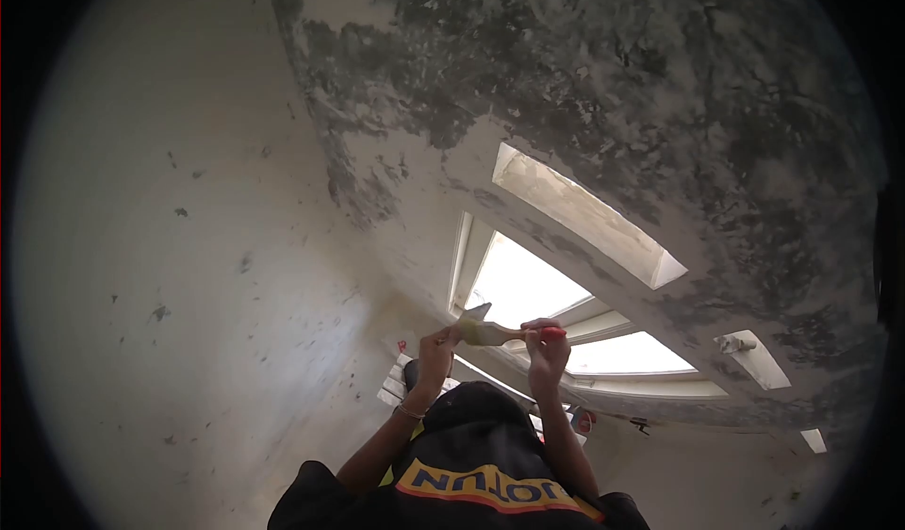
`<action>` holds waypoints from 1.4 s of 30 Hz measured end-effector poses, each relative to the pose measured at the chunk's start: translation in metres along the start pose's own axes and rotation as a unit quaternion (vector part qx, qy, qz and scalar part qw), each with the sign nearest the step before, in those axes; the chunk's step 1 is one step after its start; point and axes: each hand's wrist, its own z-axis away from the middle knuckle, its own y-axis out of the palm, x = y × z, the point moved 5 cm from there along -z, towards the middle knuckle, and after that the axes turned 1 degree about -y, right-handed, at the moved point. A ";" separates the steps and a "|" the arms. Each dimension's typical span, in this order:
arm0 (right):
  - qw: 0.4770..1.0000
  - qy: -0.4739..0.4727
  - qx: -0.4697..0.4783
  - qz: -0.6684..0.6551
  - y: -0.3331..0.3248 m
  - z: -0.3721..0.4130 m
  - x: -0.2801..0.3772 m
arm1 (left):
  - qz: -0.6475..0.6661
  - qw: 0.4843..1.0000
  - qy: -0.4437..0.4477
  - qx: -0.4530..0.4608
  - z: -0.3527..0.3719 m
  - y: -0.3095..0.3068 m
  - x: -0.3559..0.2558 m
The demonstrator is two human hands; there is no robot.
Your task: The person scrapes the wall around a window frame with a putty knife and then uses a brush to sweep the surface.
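My right hand [548,351] is closed around the red handle of a scraper [489,335], held level at chest height. Its wide, yellowish end points left. There my left hand [435,353] is closed, with its fingertips right at that wide end. A grey, pointed flat piece [479,311] sticks up just above these fingers; I cannot tell whether it is a second tool in the left hand. Both forearms reach in from the bottom, in front of my dark shirt [481,455] with its yellow printed band.
Behind the hands are bright windows [528,280] in a white frame. A plaster surface [584,68] with dark grey patches spans the top, with a long recess [584,214] in it. On the left rises a pale, spotted wall [179,275]. A pipe stub [737,343] sits at right.
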 end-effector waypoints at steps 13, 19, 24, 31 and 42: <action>0.986 -0.046 -0.146 0.063 -0.028 0.009 -0.032 | 0.275 0.939 -0.198 0.065 -0.006 0.027 -0.007; 0.989 0.004 -0.148 0.005 -0.035 0.010 0.005 | 0.058 0.995 -0.056 0.059 -0.012 0.024 -0.011; 0.958 -0.059 -0.262 0.102 -0.058 -0.013 -0.008 | -0.102 0.983 0.135 0.071 0.003 0.033 -0.041; 0.992 -0.035 -0.119 0.033 -0.031 -0.004 0.011 | -0.182 0.970 0.159 0.039 0.000 0.028 -0.041; 0.827 -0.503 -0.097 0.233 0.093 -0.131 0.139 | -0.170 0.974 0.151 0.022 -0.004 -0.009 -0.055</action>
